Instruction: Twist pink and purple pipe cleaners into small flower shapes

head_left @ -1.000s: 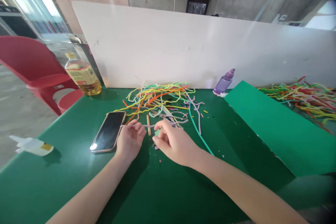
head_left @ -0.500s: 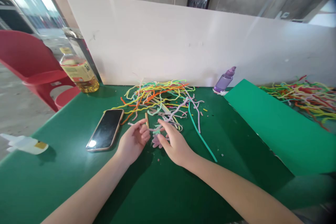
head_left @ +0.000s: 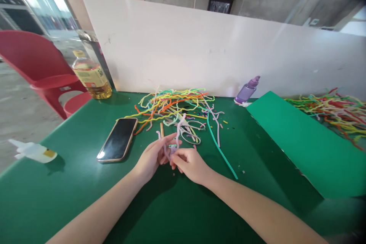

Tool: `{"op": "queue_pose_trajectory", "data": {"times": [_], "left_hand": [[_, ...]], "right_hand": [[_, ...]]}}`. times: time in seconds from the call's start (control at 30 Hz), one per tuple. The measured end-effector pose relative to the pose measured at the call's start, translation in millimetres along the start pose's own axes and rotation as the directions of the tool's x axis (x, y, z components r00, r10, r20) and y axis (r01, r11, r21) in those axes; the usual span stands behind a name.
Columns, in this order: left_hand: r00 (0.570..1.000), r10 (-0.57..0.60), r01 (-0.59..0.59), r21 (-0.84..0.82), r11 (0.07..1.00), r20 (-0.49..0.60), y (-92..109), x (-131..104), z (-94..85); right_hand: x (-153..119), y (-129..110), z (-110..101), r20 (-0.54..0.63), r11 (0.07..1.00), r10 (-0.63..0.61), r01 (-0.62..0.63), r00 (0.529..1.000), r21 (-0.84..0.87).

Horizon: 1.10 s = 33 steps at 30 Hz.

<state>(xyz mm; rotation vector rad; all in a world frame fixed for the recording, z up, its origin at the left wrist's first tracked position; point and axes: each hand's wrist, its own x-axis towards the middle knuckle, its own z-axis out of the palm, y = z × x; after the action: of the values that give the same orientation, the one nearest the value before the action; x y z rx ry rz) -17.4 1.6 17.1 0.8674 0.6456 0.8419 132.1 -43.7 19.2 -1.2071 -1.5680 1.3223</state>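
Observation:
Between my two hands is a lilac pipe cleaner (head_left: 178, 134), bent so that its two ends stick up. My left hand (head_left: 151, 159) has its fingers closed around its left side. The fingertips of my right hand (head_left: 191, 164) pinch it low down, close to the left fingers. A small lilac and mint piece shows partly behind the fingers; most of it is hidden. Just beyond the hands lie scissors (head_left: 192, 139) with pale handles and a short tan stick (head_left: 162, 129). A tangled pile of coloured pipe cleaners (head_left: 171, 101) spreads behind them.
A phone (head_left: 117, 140) and a white glue bottle (head_left: 36, 152) lie on the left. An oil bottle (head_left: 94, 80) stands at the back left, a purple bottle (head_left: 247, 90) at the back. A green board (head_left: 309, 145) and more pipe cleaners (head_left: 337, 110) are right. A white panel (head_left: 214, 49) borders the table.
My hands have come together, and the lilac pipe cleaner now stands up between them. The right fingers have gone from spread to pinching. The view has shifted slightly.

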Motion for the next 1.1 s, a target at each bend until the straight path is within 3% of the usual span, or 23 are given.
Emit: {"op": "queue_pose_trajectory", "data": {"times": [0.13,0.27,0.47,0.67,0.83,0.93,1.1], "left_hand": [[0.999,0.046,-0.044,-0.113,0.993,0.016,2.3,-1.1,1.9],[0.996,0.091,-0.091,-0.197,0.976,-0.009,3.5,1.8,-1.4],[0.991,0.102,-0.121,-0.269,0.955,-0.085,1.8,5.5,-5.6],[0.991,0.098,-0.121,-0.268,0.956,-0.095,-1.2,6.1,-6.4],[0.989,0.102,-0.123,-0.22,0.968,-0.107,0.3,5.2,-5.4],[0.991,0.098,-0.113,-0.174,0.978,-0.093,2.8,2.7,-2.5],[0.993,0.065,-0.077,-0.118,0.99,-0.096,7.2,-0.4,0.7]], "right_hand": [[4.8,3.2,-3.1,0.081,0.958,0.117,-0.134,0.99,0.255],[7.6,5.6,-4.7,-0.024,0.916,0.061,-0.047,0.998,0.399],[9.1,7.1,-4.2,-0.038,0.939,0.098,-0.08,0.994,0.333],[5.5,3.2,-3.1,0.055,0.947,0.071,-0.085,0.996,0.311],[2.9,2.0,-0.2,-0.023,0.983,0.033,-0.029,0.999,0.18],[4.8,4.6,-1.5,-0.054,0.972,0.084,-0.07,0.995,0.224],[7.6,8.1,-2.0,0.02,0.928,0.137,-0.136,0.99,0.348]]}}
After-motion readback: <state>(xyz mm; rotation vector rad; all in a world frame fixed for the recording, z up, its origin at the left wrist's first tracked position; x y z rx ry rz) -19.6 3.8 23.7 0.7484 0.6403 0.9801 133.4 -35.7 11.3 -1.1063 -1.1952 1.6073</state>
